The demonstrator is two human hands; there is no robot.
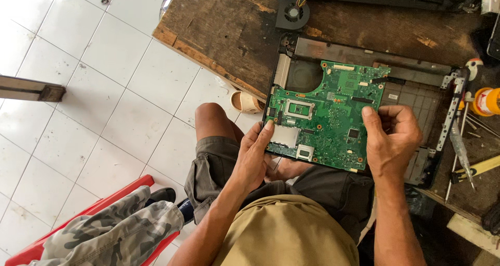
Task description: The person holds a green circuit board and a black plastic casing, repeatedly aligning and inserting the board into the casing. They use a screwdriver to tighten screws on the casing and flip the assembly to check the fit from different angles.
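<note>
Hands: our left hand [255,154] and right hand [390,138] each grip an edge of the green circuit board [325,115].
Board: we judge it freed, held just above the laptop base [416,96].
Beyond: cooling fan [292,11] lies apart on the wooden bench [224,31].

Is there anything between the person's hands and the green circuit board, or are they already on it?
Nothing stands between them. The left hand grips the green circuit board at its left edge, and the right hand grips its right edge, thumb on top. The board sits over the open black laptop base on the wooden table.
</note>
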